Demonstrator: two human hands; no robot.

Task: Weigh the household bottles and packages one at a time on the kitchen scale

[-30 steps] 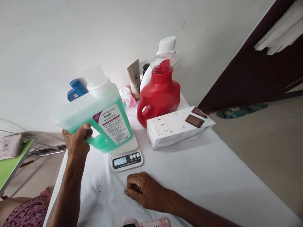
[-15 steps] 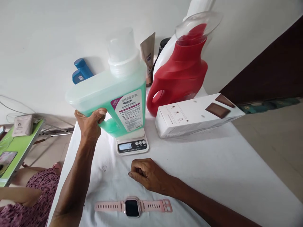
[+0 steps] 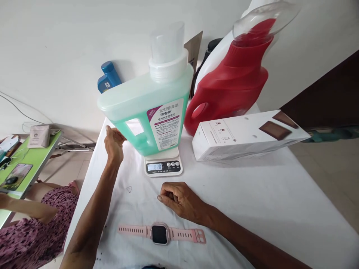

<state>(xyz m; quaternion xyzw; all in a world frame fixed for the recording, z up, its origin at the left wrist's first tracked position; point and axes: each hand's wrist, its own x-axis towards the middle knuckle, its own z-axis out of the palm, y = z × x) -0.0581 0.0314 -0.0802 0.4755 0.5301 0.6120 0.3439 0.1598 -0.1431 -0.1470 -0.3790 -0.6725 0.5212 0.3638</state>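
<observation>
A tall green detergent bottle (image 3: 131,95) with a clear cap stands on a white digital kitchen scale (image 3: 179,172), whose display reads about 820. Just left of the bottle's handle is my left hand (image 3: 114,146), thumb raised and fingers apart, holding nothing. My right hand (image 3: 183,200) rests on the white cloth in front of the scale, its fingers curled in with nothing visible in them. Below both hands lies a pink-strapped smartwatch (image 3: 159,234), screen dark, strap stretched out flat.
To the right stand a red detergent jug (image 3: 232,84) and a white box (image 3: 246,136). Behind are a blue bottle (image 3: 109,76) and a brownish tube (image 3: 194,46). At left, a person in a patterned dress (image 3: 53,220) sits by a green table (image 3: 42,158).
My left hand has let go of the bottle's handle. The bottle now stands on the scale, and the display went from 0 to about 820. The view has shifted slightly.
</observation>
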